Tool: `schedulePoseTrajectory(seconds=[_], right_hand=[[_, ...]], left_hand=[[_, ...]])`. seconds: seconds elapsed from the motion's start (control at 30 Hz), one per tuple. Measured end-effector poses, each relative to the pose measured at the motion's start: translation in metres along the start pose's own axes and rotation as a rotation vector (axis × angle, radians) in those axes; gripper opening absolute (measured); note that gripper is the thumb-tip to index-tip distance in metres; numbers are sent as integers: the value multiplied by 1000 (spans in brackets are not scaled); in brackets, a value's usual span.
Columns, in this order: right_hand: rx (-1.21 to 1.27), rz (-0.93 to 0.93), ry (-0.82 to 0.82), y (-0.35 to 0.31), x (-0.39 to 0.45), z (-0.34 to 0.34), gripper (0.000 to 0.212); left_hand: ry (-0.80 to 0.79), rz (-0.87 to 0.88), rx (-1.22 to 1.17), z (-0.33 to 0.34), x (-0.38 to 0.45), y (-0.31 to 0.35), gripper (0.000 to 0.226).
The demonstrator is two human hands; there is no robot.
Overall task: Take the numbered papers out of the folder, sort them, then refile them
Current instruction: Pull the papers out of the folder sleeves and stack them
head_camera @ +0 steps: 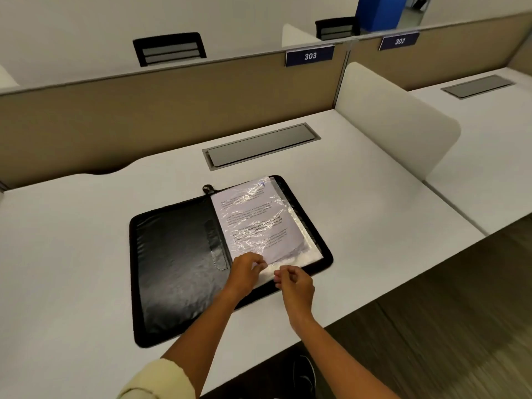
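Where the black zip folder (184, 263) lies open flat on the white desk (374, 191), its right half carries a stack of clear plastic sleeves (290, 223), the top one showing a printed paper (253, 223). Left hand (244, 272) pinches the sleeve's near edge at about 6 o'clock of the page. Right hand (295, 286) sits just beside it at 4 o'clock, fingers curled at the same edge; whether it grips the plastic cannot be told. At 12 o'clock of the folder a grey cable hatch (260, 146) is set in the desk. Beyond, a tan partition (144, 110) bears a plate reading 303 (310, 55).
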State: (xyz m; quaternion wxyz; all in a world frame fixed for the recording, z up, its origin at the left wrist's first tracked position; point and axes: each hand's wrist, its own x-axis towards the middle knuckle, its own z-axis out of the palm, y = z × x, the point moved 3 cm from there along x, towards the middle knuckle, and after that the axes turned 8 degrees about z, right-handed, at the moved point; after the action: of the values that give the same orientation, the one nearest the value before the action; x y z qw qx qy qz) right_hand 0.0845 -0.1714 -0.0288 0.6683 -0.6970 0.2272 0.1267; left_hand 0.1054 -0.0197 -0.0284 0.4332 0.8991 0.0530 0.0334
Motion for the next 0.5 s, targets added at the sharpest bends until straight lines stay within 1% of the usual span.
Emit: schedulePoseTrajectory(seconds=[0.13, 0.23, 0.3, 0.37, 0.5], right_hand=[[29, 29, 6, 6, -4, 5, 12], [191, 105, -76, 4, -6, 10, 15], [314, 157, -137, 3, -7, 16, 22], [360, 222, -163, 4, -6, 25, 31], [490, 393, -127, 7, -2, 39, 46]], left_hand=[[-5, 3, 36, -3, 2, 1, 11], [-23, 5, 65, -4, 2, 2, 12], [-41, 15, 72, -5, 1, 1, 12], [-55, 16, 77, -6, 0, 0, 12], [-50, 19, 55, -9, -2, 1, 10]])
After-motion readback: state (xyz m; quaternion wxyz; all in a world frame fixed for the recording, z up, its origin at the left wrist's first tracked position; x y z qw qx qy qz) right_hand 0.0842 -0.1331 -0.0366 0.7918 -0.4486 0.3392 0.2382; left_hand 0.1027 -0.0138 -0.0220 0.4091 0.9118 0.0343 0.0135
